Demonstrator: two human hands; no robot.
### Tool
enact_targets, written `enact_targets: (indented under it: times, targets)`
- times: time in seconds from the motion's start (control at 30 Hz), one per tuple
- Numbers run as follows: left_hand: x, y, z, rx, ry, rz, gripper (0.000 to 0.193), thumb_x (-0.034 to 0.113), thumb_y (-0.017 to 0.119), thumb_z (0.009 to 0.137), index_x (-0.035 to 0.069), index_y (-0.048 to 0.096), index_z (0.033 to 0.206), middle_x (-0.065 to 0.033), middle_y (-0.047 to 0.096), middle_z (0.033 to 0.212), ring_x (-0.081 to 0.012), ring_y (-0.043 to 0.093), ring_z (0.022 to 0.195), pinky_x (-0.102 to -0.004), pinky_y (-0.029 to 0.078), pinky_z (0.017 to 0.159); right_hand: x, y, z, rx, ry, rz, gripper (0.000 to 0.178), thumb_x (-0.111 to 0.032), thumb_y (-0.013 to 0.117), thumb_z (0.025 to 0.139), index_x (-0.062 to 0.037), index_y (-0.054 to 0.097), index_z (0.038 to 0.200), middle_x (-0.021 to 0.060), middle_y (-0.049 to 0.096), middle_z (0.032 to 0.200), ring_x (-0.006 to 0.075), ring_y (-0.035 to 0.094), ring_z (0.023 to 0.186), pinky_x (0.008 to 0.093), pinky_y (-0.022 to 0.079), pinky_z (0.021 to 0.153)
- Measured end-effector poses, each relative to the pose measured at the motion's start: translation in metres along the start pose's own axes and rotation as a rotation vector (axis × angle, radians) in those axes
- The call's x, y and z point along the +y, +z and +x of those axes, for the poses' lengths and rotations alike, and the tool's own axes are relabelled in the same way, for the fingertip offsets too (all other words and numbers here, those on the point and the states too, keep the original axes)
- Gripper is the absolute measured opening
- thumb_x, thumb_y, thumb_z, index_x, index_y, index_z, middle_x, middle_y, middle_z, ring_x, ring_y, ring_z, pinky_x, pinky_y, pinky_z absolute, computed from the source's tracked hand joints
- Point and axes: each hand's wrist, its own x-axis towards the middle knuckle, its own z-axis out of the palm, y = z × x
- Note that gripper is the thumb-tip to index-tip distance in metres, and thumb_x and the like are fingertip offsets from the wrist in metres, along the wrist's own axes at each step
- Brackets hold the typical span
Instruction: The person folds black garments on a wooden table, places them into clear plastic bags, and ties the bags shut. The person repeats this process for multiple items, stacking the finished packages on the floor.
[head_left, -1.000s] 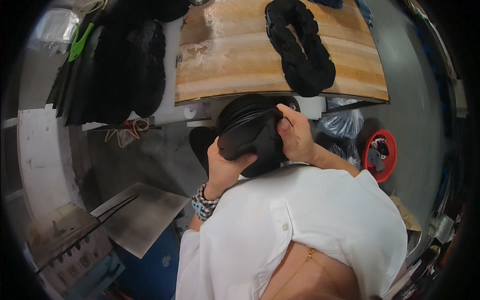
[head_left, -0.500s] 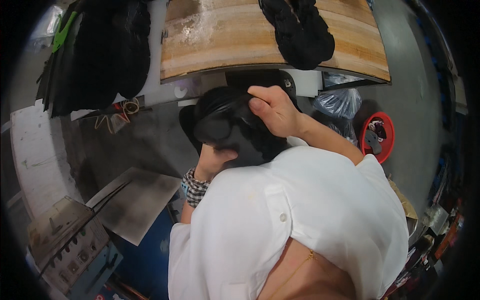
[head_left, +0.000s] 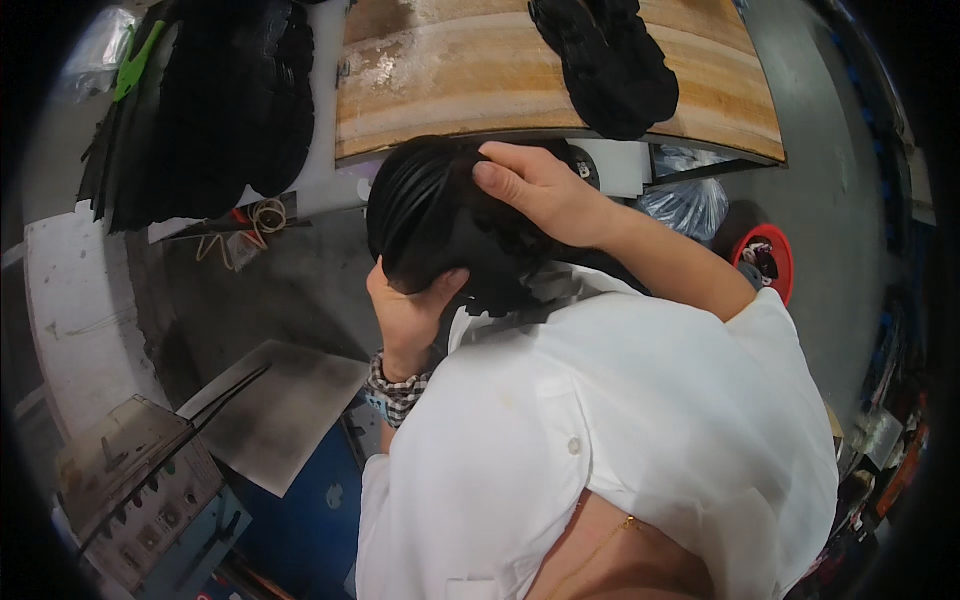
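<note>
Close to my chest I hold a bent stack of black flexible sheets [head_left: 430, 215], whose layered edges show as curved ridges. My left hand [head_left: 408, 318] grips its lower left side, thumb over the front and fingers behind. At the upper right, my right hand [head_left: 548, 195] is closed on the stack's edge, its thumb pressed on the near face. Most of the fingertips are hidden by the black material. Beyond, a similar black sole-shaped pile [head_left: 615, 75] lies on the wooden board [head_left: 440, 85].
Large black sheets [head_left: 220, 110] lie at the far left beside a green tool [head_left: 138, 62]. A red basin [head_left: 780, 262] with small items stands on the floor at right, near a clear plastic bag [head_left: 690, 208]. A control box [head_left: 140, 490] sits at lower left by a grey panel [head_left: 280, 410].
Both hands have moved up and slightly left with the black stack. It is now bent more, with its layered edges fanned into view.
</note>
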Motion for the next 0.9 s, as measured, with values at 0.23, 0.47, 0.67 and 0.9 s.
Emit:
enact_targets:
  times: [0.23, 0.47, 0.67, 0.9]
  targets:
    - [-0.013, 0.002, 0.006, -0.168, 0.002, 0.022, 0.050, 0.002, 0.080, 0.072, -0.004, 0.059, 0.116, -0.0068, 0.066, 0.105, -0.0167, 0.062, 0.091, -0.0287, 0.049, 0.083, 0.006, 0.015, -0.010, 0.208, -0.003, 0.084, 0.054, -0.047, 0.051, 0.096, 0.0035, 0.054, 0.075, 0.0079, 0.047, 0.063, 0.0126, 0.038, 0.065, 0.0309, 0.038, 0.060]
    - [-0.026, -0.011, -0.004, -0.233, -0.294, -0.237, 0.059, 0.004, 0.079, 0.074, -0.002, 0.052, 0.126, -0.0099, 0.060, 0.118, -0.0219, 0.059, 0.105, -0.0328, 0.051, 0.089, 0.037, 0.016, 0.007, 0.176, -0.044, 0.048, 0.058, -0.046, 0.051, 0.096, 0.0045, 0.057, 0.067, 0.0112, 0.042, 0.056, 0.0137, 0.037, 0.060, 0.0323, 0.038, 0.057]
    - [-0.041, -0.010, -0.011, -0.234, -0.666, -0.548, 0.065, 0.008, 0.078, 0.075, -0.002, 0.046, 0.131, -0.0103, 0.057, 0.124, -0.0249, 0.058, 0.109, -0.0353, 0.053, 0.089, 0.077, 0.011, 0.017, 0.126, -0.324, 0.021, 0.051, -0.042, 0.040, 0.100, 0.0007, 0.050, 0.073, 0.0045, 0.039, 0.060, 0.0126, 0.036, 0.062, 0.0291, 0.035, 0.058]
    - [-0.032, 0.004, 0.010, -0.316, -0.408, -0.354, 0.061, 0.015, 0.083, 0.073, -0.006, 0.053, 0.121, -0.0108, 0.063, 0.111, -0.0201, 0.061, 0.099, -0.0312, 0.053, 0.084, 0.100, 0.005, 0.031, -0.057, -0.075, 0.372, 0.046, -0.040, 0.038, 0.101, 0.0018, 0.056, 0.110, 0.0082, 0.060, 0.095, 0.0133, 0.055, 0.091, 0.0253, 0.042, 0.085]
